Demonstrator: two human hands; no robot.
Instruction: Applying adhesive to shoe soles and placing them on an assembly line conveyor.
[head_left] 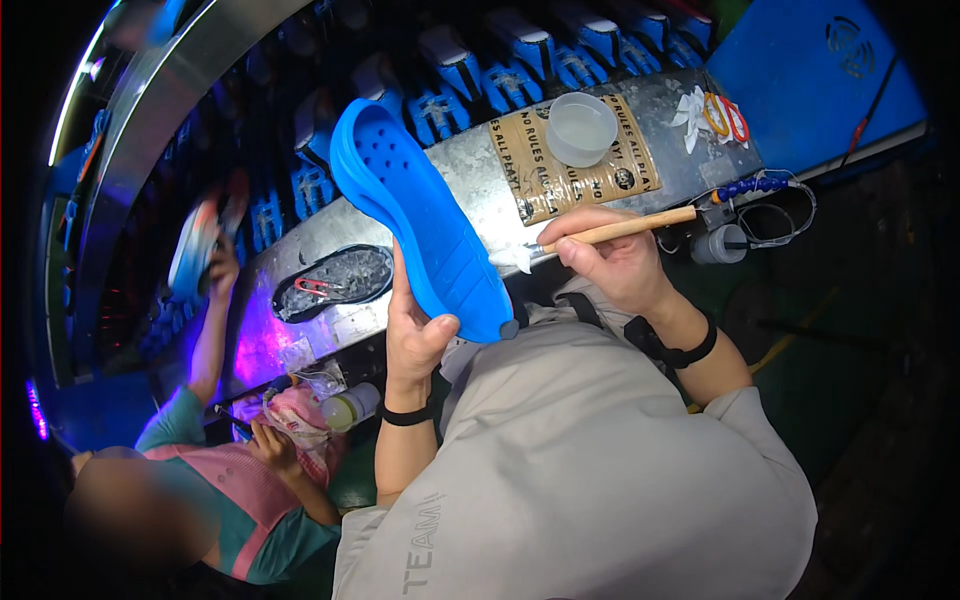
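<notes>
The scene is viewed by the left of two head-worn fisheye cameras, from above the near side of the worktop [475, 212]. The lens is pointed down across the worktop, by whose near edge the left hand [418, 335] and right hand [618, 262] are seen close up.

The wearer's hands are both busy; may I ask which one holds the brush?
The right hand holds the brush; the left hand holds the blue sole instead.

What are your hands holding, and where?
Left hand: the blue shoe sole, by its side edge near the lower end. Right hand: the brush, by its wooden handle near the bristles.
</notes>
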